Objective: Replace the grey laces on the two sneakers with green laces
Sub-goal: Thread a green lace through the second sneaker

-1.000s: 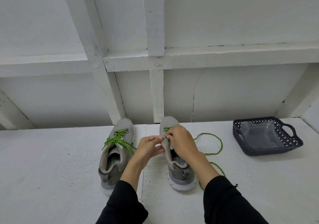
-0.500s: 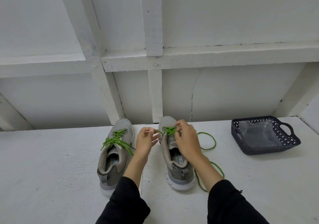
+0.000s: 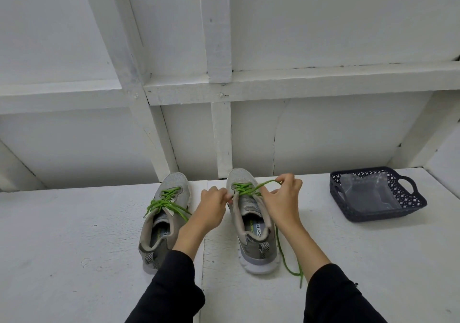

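Green lace [image 3: 267, 182]: thin, limp; best pinched near its tip.
Right hand [image 3: 282, 199]: fingertips pinching the lace.
Left hand [image 3: 212, 207]: fingers curled at the right sneaker's [image 3: 251, 223] eyelets; what it grips is unclear.

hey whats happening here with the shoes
A person is threading a green lace into the right sneaker. The right hand pinches the lace and draws it up; the left hand grips the sneaker's edge. The left sneaker already has green laces. A dark basket sits to the right.

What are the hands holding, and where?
The right hand pinches the green lace just past the eyelets. The left hand grips the sneaker's edge.
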`<state>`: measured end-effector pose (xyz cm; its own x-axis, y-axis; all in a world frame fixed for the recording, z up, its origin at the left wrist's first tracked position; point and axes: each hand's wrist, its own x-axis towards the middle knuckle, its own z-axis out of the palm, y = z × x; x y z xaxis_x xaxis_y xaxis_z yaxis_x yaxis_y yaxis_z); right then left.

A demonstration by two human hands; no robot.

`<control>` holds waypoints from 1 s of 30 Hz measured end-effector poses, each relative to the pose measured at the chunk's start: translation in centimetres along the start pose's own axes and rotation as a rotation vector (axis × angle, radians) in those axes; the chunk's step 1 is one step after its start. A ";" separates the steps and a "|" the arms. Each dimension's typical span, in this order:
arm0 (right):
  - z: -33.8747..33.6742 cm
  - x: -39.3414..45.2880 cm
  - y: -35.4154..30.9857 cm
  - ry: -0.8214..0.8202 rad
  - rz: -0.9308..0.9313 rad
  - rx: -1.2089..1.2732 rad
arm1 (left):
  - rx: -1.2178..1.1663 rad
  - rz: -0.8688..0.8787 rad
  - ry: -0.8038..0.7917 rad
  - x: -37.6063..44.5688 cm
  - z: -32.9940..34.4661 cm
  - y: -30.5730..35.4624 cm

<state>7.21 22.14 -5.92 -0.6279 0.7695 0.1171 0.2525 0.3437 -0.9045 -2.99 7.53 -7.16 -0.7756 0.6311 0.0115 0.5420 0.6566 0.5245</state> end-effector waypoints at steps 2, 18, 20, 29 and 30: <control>0.3 -0.4 0.6 -0.052 0.000 -0.034 | -0.223 -0.046 0.088 -0.5 -0.3 0.5; 0.5 -1.4 2.2 -0.065 0.025 0.006 | -0.364 -0.071 0.286 -1.2 1.2 1.2; 0.5 -1.4 2.4 -0.089 0.040 0.026 | -0.789 -0.176 0.381 -1.2 0.6 2.5; 0.8 -2.3 2.6 0.030 0.028 0.118 | -0.298 -0.044 0.322 -2.1 0.3 0.8; 0.9 -2.4 2.6 0.041 0.032 0.122 | -0.162 -0.047 0.249 -2.2 0.9 0.5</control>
<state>8.74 20.71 -8.88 -0.5893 0.8015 0.1018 0.1787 0.2522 -0.9510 -0.74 6.83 -7.65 -0.8651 0.4674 0.1821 0.4604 0.5955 0.6584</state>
